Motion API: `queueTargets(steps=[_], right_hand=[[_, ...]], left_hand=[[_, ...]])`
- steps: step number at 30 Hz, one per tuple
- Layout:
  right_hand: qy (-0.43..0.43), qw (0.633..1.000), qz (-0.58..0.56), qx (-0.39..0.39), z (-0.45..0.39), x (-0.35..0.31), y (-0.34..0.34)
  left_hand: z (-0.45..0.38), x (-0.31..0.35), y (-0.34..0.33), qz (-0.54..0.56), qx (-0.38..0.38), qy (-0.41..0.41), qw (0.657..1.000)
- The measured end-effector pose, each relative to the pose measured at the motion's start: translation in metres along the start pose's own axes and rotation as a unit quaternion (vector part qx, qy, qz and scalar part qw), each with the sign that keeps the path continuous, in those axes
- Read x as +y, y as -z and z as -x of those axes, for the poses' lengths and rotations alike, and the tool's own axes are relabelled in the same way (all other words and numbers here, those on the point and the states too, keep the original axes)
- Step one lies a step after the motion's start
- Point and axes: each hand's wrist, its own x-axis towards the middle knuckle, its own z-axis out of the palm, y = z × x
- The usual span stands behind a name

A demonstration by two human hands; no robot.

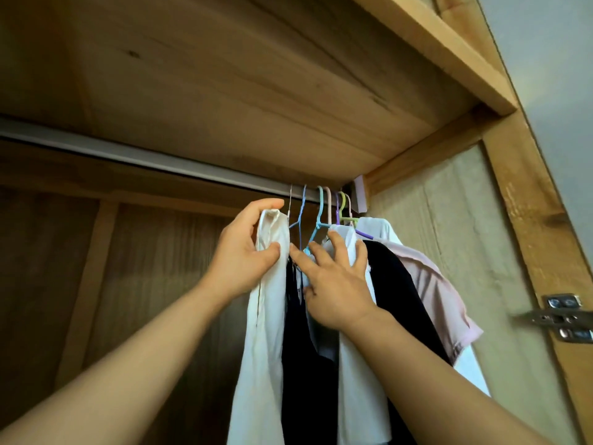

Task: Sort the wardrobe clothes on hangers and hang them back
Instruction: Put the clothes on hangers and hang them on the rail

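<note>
— Clothes on hangers, where are they exactly?

— Bunched at the right end of the grey rail (134,155), just under the wooden top board (224,91) of the wardrobe. Leftmost is a white garment (263,332), then a dark garment (308,364), another white shirt (356,364), a second dark piece (401,290), and a pink shirt (439,293) nearest the side panel (465,236).

— And the hangers themselves?

— Thin coloured hooks over the rail: a blue hanger (302,216), a light blue hanger (318,220), a pink hanger (328,207), a purple one (337,210) and a green one (344,207). A bare wire hook (290,200) sits left of them, just above the white garment.

— What is the left hand doing?

— The left hand (244,255) has its grip closed on the top of the white garment, thumb (266,252) pressing the cloth from the front and fingers wrapped over the upper edge.

— The right hand?

— The right hand (337,284) lies against the clothes with its fingers spread and fairly straight. The index finger (301,256) points toward the base of the blue hanger, the others rest on the shoulder of the white shirt. Its grip is wide, holding nothing that I can make out.

— Anything else?

— A metal hinge (564,316) is on the wooden frame (529,194) at right.
</note>
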Motion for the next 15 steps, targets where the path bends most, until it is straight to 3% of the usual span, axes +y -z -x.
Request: queueTargets(steps=[11, 15], right_hand=[[0.013, 0.999, -0.02, 0.022, -0.033, -0.011, 0.01], [0.04, 0.99, -0.131, -0.021, -0.043, -0.017, 0.011]], left_hand=[[-0.001, 0.002, 0.019, 0.031, 0.037, 0.023, 0.999], [0.001, -0.005, 0.026, 0.034, 0.042, 0.031, 0.998]])
